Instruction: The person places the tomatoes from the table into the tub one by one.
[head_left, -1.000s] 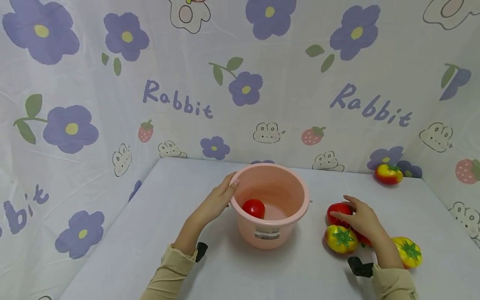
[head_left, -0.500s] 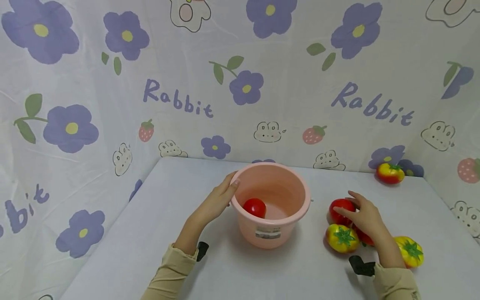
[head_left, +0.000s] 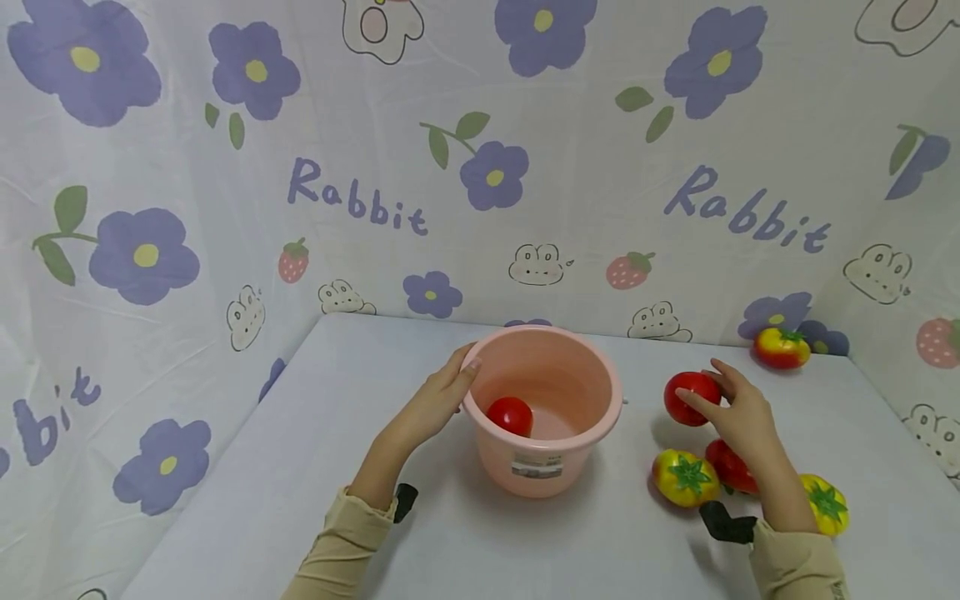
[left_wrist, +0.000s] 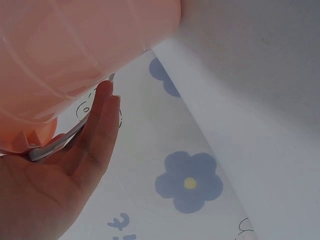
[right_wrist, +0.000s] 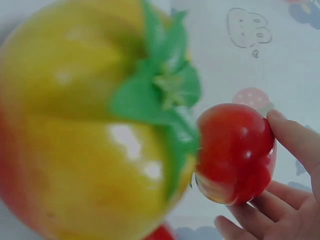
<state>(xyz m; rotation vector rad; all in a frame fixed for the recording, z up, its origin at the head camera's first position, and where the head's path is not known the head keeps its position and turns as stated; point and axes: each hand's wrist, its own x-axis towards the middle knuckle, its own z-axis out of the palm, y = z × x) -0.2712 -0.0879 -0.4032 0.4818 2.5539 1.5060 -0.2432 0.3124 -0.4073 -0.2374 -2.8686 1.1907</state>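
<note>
My left hand holds the left rim of a pink bucket, thumb over the edge and fingers along the outside. In the left wrist view those fingers lie beside the bucket wall and its thin metal handle. One red tomato lies inside the bucket. To the right, my right hand grips another red tomato between thumb and fingers, above the white table. Below it lie a yellow tomato with green leaves and a red one, partly hidden by the forearm.
A second yellow tomato sits right of my right forearm. Another red-and-yellow tomato rests at the table's far right corner. Flower-printed cloth walls off the back and both sides of the table.
The right hand has lifted the red tomato off the table and moved slightly away from the body. More of the red tomato beneath shows now. The left hand stays on the bucket.
</note>
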